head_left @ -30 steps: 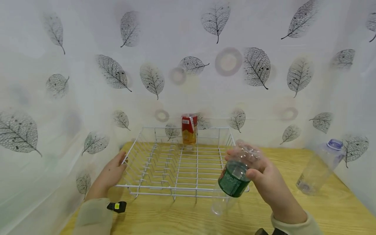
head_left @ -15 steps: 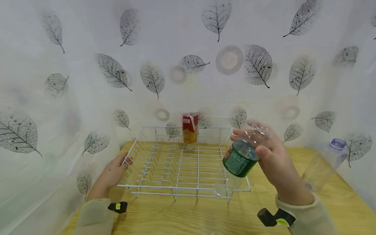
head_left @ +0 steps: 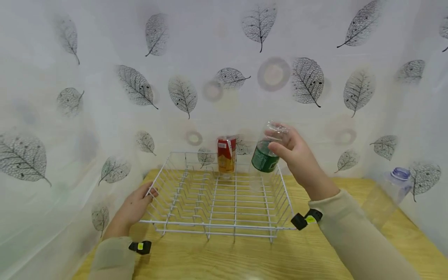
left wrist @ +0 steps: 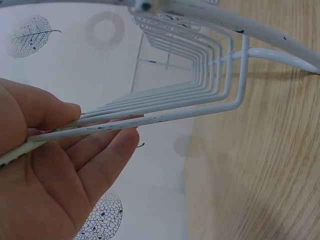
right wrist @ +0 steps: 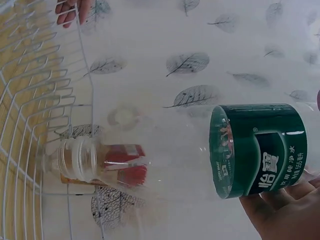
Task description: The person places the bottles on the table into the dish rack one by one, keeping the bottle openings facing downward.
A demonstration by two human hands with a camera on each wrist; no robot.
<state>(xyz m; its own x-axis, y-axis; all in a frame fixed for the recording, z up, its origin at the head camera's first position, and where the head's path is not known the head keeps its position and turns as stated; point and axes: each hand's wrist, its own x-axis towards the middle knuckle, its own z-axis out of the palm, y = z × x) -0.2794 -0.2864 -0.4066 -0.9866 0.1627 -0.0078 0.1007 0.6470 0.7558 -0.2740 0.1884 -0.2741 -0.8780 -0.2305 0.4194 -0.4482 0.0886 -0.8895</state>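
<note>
My right hand (head_left: 297, 157) grips a clear plastic bottle (head_left: 265, 157) with a green label. The bottle hangs tilted, neck down, over the back right part of a white wire dish rack (head_left: 220, 224). In the right wrist view the bottle's capless neck (right wrist: 80, 159) points toward the rack wires; I cannot tell if it touches them. My left hand (head_left: 134, 204) holds the rack's left side. The left wrist view shows the thumb and fingers (left wrist: 107, 160) around the top wires. At the rack's back stands a red-and-yellow labelled container (head_left: 226, 155) with a clear lower end.
A clear bottle with a purple neck (head_left: 388, 194) stands leaning on the right of the wooden table (head_left: 196, 258). A white leaf-patterned sheet (head_left: 224, 105) hangs behind and along both sides.
The green-labelled bottle has moved from the rack's front right up and away toward its back right, turning more upright with its neck down. The left hand keeps holding the rack.
</note>
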